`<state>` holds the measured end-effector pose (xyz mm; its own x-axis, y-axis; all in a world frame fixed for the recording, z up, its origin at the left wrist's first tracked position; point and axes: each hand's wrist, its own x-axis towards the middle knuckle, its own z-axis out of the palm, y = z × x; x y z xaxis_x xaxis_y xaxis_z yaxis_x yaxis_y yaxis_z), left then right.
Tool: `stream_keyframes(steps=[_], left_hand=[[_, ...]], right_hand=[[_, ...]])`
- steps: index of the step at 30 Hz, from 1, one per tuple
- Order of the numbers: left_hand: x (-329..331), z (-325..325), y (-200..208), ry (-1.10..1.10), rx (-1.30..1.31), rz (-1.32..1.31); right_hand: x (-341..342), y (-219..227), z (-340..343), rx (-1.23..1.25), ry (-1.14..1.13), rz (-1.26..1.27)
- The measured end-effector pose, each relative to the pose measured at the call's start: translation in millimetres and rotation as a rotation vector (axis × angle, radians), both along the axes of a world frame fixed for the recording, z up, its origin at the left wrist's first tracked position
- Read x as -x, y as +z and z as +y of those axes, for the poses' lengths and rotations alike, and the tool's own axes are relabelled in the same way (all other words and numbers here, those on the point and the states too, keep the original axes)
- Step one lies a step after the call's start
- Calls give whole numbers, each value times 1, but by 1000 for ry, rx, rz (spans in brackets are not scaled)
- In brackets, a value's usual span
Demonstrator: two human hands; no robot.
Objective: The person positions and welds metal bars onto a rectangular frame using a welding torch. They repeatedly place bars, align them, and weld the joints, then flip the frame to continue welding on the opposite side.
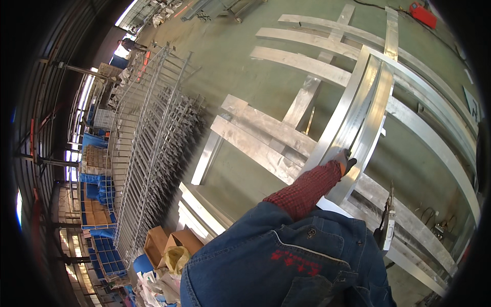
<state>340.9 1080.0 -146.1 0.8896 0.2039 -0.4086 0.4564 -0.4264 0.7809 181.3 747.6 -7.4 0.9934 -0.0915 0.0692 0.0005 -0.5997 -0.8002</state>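
My left hand (346, 161), in a dark glove below a red checked sleeve, reaches onto a long shiny metal channel (355, 115). Its fingers are closed around an inner edge of that channel, near its lower end. The channel lies slantwise across several flat metal bars (302, 68). To the right of my blue denim jacket, a pale handheld tool (388, 225) with a thin pointed tip sticks up over the bars. A dark part beside this tool is too unclear to name. My right hand cannot be made out.
Long metal bars (434, 138) run across the right side. On the left stands a large stack of metal grating frames (158, 133). Cardboard boxes (181, 240) sit at lower left. A red machine (423, 15) with a cable is at far right; a person (132, 45) stands far back.
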Motion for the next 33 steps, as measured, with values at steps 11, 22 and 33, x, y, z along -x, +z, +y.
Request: stream_keyframes(steps=[11, 22, 33], left_hand=[[-58, 47, 35, -498, -126, 285], [-67, 41, 102, -585, -208, 551], [-78, 31, 112, -678, -480, 621]], right_hand=[[16, 13, -10, 135, 163, -7], [15, 1, -8, 227, 177, 78], [-4, 12, 3, 83, 60, 235]])
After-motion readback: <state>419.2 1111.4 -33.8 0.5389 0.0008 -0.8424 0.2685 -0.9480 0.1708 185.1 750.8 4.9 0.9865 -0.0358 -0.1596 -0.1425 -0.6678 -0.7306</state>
